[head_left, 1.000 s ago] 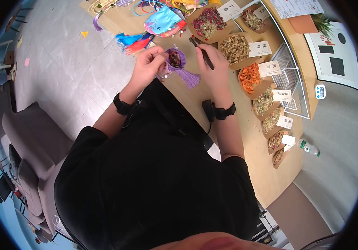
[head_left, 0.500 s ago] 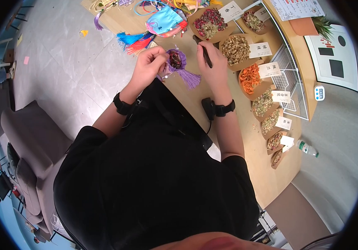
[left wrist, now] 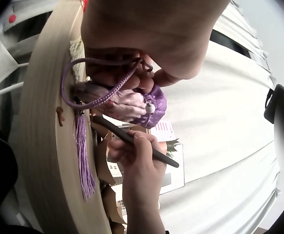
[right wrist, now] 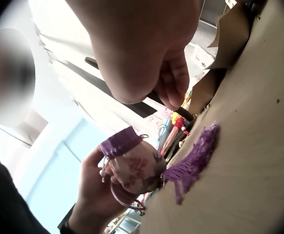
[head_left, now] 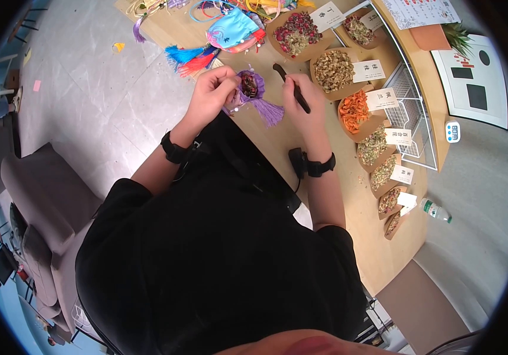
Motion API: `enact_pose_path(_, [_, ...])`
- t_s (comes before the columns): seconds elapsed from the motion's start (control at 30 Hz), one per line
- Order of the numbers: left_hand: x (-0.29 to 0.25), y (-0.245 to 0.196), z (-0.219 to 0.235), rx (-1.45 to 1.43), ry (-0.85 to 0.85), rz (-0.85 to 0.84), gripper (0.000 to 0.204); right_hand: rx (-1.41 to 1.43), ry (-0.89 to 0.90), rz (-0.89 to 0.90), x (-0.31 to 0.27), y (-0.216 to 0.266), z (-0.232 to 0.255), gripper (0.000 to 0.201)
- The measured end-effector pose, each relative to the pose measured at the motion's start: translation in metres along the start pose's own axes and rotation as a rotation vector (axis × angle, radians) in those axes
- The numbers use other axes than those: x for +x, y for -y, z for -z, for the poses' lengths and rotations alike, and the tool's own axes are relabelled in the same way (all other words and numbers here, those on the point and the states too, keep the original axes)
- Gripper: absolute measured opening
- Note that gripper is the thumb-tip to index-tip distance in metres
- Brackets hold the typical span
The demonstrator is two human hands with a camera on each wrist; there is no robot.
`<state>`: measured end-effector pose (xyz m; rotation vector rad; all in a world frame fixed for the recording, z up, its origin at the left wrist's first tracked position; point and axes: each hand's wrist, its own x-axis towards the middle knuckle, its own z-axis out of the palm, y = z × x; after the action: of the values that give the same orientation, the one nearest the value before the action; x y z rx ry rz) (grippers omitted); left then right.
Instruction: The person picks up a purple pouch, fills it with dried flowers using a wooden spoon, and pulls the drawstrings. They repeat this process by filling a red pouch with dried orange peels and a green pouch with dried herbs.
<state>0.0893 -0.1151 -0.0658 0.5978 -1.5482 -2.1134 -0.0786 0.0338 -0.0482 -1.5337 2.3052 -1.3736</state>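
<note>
My left hand (head_left: 211, 93) holds a small purple drawstring pouch (head_left: 258, 81) by its side, its mouth facing up with dark red dried bits (head_left: 248, 84) inside. From the pouch hang a purple tassel (left wrist: 85, 161) and a braided purple cord loop (left wrist: 64, 85). The right hand (head_left: 304, 102) grips a dark, slim, spoon-like utensil (head_left: 301, 97), its curved tip pointing away from the body, right of the pouch and apart from it. In the left wrist view the utensil's dark handle slants across the right hand's fingers.
Paper trays of dried red buds (head_left: 295, 32), brown pieces (head_left: 334, 70), orange petals (head_left: 354, 111) and other herbs line the table's right side, with labels. Blue and red tasselled pouches (head_left: 230, 29) lie at the back. A white wire rack (head_left: 405, 94) and a bottle (head_left: 436, 210) stand beyond the trays.
My right hand has drawn back slightly toward the body, and the utensil has turned in its fingers, showing more of its length. The left hand and pouch stay nearly still.
</note>
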Motion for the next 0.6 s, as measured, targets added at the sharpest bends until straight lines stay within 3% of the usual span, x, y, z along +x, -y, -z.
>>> enact_pose_path(0.2, [0.000,-0.006,-0.009,0.028,-0.002,0.005,0.019,0.203,-0.158,-0.135,-0.016,0.039,0.023,0.006])
enact_pose_path(0.4, [-0.003,-0.011,-0.021,0.015,0.059,0.042,0.018,0.094,-0.082,-0.016,-0.021,0.069,0.041,0.008])
enact_pose_path(0.5, [-0.003,-0.011,-0.027,-0.018,0.087,-0.057,0.017,0.127,-0.099,-0.074,-0.025,0.073,0.047,0.007])
enact_pose_path(0.6, [-0.007,-0.011,-0.033,-0.067,0.075,-0.035,0.017,0.151,-0.160,-0.078,-0.036,0.075,0.056,0.007])
